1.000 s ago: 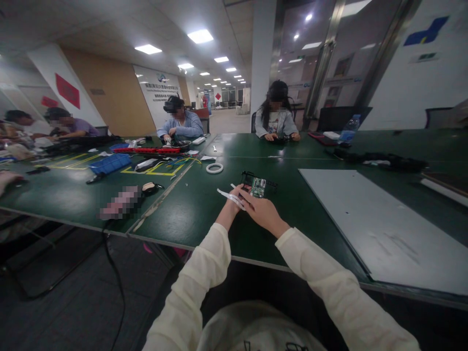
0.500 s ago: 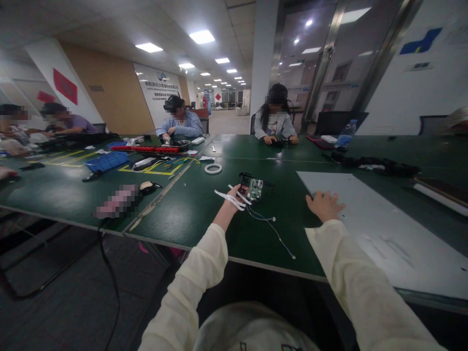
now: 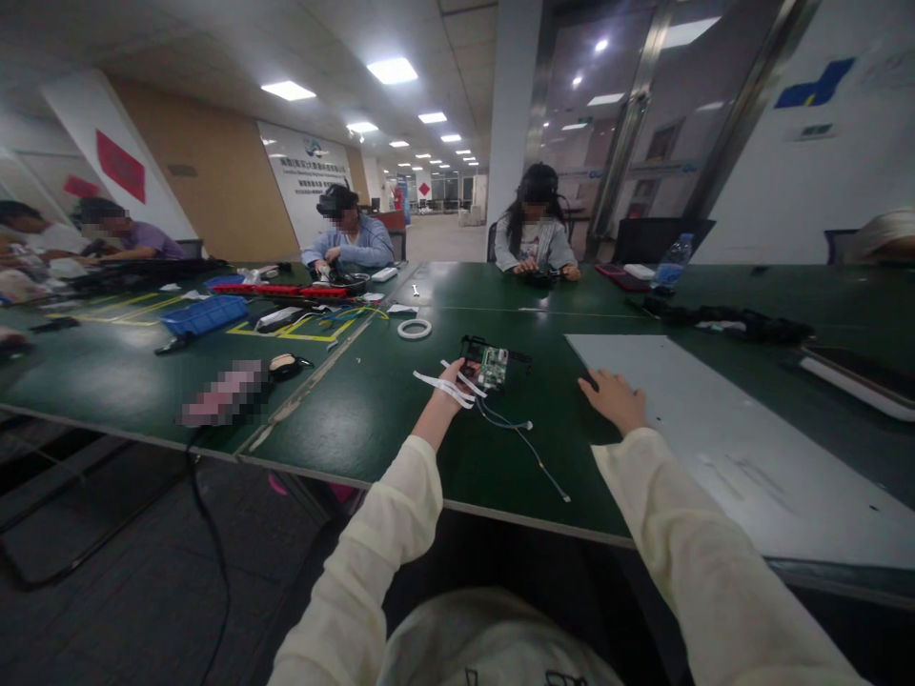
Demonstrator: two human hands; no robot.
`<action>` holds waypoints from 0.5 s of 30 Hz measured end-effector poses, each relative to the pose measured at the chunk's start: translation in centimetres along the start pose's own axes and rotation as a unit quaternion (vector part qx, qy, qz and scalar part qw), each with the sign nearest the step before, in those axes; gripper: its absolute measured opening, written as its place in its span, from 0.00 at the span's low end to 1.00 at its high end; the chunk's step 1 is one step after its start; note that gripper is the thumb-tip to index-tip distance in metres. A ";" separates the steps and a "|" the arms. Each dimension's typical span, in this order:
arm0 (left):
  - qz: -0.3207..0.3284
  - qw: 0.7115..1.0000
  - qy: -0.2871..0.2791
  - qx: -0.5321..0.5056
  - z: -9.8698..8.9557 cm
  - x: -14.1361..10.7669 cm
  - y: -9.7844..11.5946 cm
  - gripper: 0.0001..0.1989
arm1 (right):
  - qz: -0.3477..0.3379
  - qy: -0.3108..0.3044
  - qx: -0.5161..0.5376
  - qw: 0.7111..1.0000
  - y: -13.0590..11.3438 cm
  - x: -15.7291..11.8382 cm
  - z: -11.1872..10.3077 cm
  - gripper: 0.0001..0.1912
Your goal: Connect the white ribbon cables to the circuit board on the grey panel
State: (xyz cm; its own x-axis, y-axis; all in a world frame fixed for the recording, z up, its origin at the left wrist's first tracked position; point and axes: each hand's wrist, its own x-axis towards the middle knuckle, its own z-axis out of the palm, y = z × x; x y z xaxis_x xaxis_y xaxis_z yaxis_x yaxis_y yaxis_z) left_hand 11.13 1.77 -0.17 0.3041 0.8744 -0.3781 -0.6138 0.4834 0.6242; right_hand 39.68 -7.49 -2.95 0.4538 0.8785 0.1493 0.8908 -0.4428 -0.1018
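My left hand [image 3: 449, 383] is closed around the near left edge of a green circuit board [image 3: 493, 366] set in a black frame. White strips [image 3: 444, 386] lie across the fingers, and thin grey cables [image 3: 533, 440] trail from the board onto the green table. My right hand [image 3: 616, 398] rests palm down, fingers spread, at the left edge of a large light-grey panel [image 3: 729, 448] lying flat on the table. Nothing is gripped in it.
A roll of white tape [image 3: 415, 329] and a small wrench [image 3: 415, 291] lie beyond my left hand. A blue tray [image 3: 207, 314] stands farther left. A water bottle [image 3: 673, 262] is at the back right. Across the table [image 3: 343, 419] several people work.
My right hand has shifted left, and the grey panel has slid left with it. My left hand keeps hold of the circuit board in nearly the same place. The view has shifted slightly.
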 end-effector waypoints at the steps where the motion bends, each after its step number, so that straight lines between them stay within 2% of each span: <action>1: -0.001 1.000 0.003 0.002 0.1 -0.1 0.1 0.06 | -0.010 -0.003 0.005 1.000 -0.4 -0.2 -0.1 0.28; 4: 0.006 1.000 -0.001 0.005 0.4 -0.6 0.2 0.06 | -0.053 -0.016 0.025 0.998 -2.1 -1.0 -0.3 0.28; 8: 0.024 1.000 -0.004 -0.012 0.5 -1.0 0.4 0.07 | -0.143 -0.032 0.055 0.988 -4.6 -2.4 -0.9 0.28; 15: 0.054 0.998 0.004 -0.042 0.5 -0.9 0.9 0.06 | -0.307 -0.049 0.114 0.943 -8.3 -5.7 -2.0 0.29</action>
State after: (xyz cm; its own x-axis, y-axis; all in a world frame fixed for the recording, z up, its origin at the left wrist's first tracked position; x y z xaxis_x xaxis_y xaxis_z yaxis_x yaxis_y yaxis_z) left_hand 10.69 1.40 1.10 0.2277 0.9208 -0.3166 -0.7015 0.3807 0.6025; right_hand 29.71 -9.19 -0.94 -0.1610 0.9743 0.1578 0.9516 0.1957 -0.2369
